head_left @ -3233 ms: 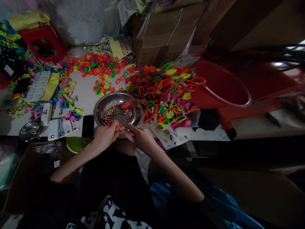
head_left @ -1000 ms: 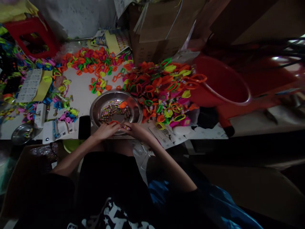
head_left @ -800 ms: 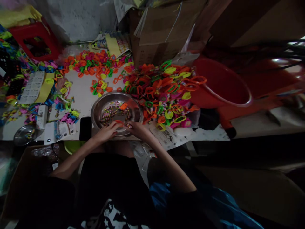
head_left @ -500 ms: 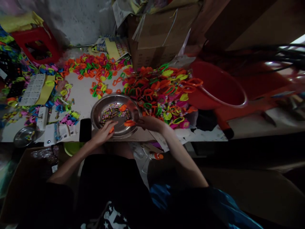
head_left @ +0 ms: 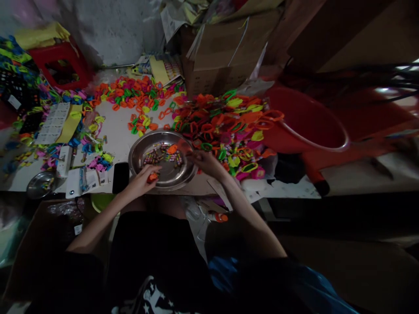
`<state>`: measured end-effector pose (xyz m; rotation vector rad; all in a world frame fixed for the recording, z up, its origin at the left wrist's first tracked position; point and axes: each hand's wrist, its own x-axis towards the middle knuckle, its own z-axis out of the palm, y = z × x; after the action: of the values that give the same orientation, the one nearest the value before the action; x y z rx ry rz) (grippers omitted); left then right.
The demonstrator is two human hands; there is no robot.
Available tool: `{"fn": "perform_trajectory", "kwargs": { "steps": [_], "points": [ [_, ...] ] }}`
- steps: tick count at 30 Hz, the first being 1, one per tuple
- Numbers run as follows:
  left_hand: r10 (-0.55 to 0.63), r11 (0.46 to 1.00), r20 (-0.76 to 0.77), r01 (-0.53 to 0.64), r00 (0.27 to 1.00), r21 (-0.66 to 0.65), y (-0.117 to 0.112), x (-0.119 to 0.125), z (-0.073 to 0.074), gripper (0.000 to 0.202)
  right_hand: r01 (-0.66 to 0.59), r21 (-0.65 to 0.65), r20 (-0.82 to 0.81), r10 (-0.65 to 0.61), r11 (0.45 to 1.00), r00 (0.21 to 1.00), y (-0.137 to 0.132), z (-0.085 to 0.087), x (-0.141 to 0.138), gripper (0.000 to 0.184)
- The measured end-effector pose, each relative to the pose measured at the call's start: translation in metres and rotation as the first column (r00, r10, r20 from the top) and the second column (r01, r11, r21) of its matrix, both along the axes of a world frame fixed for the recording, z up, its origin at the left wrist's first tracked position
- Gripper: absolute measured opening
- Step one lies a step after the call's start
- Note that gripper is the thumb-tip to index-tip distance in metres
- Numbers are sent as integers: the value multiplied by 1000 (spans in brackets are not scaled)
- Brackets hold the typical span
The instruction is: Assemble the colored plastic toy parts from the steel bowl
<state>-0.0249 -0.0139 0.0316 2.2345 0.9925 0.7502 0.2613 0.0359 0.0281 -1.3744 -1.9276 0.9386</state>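
Observation:
A round metal bowl (head_left: 135,162) stands at the table's front edge, with small striped candy-like rolls (head_left: 157,152) and an orange plastic piece (head_left: 172,149) inside. My left hand (head_left: 143,181) is at the bowl's near left rim, its fingers closed around a small orange plastic piece (head_left: 152,177). Over the right rim is my right hand (head_left: 207,163), beside a big heap of bright plastic loops (head_left: 225,120). Its fingertips are dark and blurred, so whether they hold anything is unclear.
A black phone (head_left: 121,178) lies left of the bowl. Loose orange and green pieces (head_left: 134,93) cover the back of the table. A cardboard box (head_left: 225,52) stands behind the heap, a red tub (head_left: 307,117) to its right. A red stool (head_left: 62,65) and small metal dish (head_left: 41,185) are leftward.
My right hand has drawn back and up to the bowl's right rim; the orange piece seen by its fingers over the bowl no longer shows there. The whole view has shifted slightly.

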Motion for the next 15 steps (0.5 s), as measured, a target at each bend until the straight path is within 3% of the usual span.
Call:
{"fn": "perform_trajectory", "kwargs": {
  "steps": [3,5,10,15],
  "points": [
    [-37,999,55,38,998,-20,-6,6,11,38,-253,-126,-172,230,959,958,-29,-2,-41,53],
    [-42,999,110,45,993,-19,-10,9,17,37,-347,-136,-297,296,928,908,-42,1,-59,56],
    [23,1000,182,-26,983,16,-17,13,20,29,-335,-55,-375,292,941,880,-50,11,-69,43],
    [262,965,244,-249,934,-80,-16,14,13,18,-269,-12,-319,251,963,914,-54,18,-67,29]
  ]
}}
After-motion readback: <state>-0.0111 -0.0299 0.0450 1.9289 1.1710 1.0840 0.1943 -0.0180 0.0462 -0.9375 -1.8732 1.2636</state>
